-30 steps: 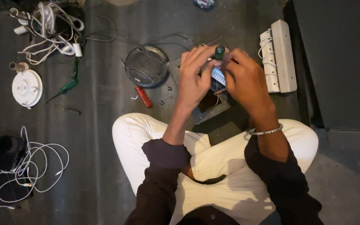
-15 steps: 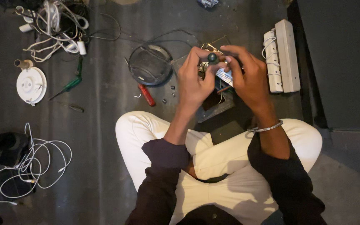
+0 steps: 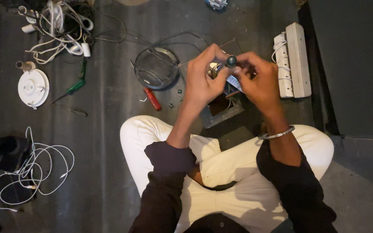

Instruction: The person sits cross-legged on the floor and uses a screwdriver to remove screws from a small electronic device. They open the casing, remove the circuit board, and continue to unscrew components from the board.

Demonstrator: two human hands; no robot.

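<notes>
I sit cross-legged on a dark floor with both hands raised in front of me. My left hand pinches a small metal part between thumb and fingers. My right hand grips a tool with a dark round handle, its tip pointing into that part. A bit of blue and white striped material shows between the hands. Under them a grey open box rests on the floor.
A round dark wire guard, a red-handled tool and small screws lie to the left. A green screwdriver, a white round fitting, tangled white cables and a white cord are further left. White power strips lie right.
Both hands have shifted slightly left and upward together. The dark tool handle now stands upright between the fingertips.
</notes>
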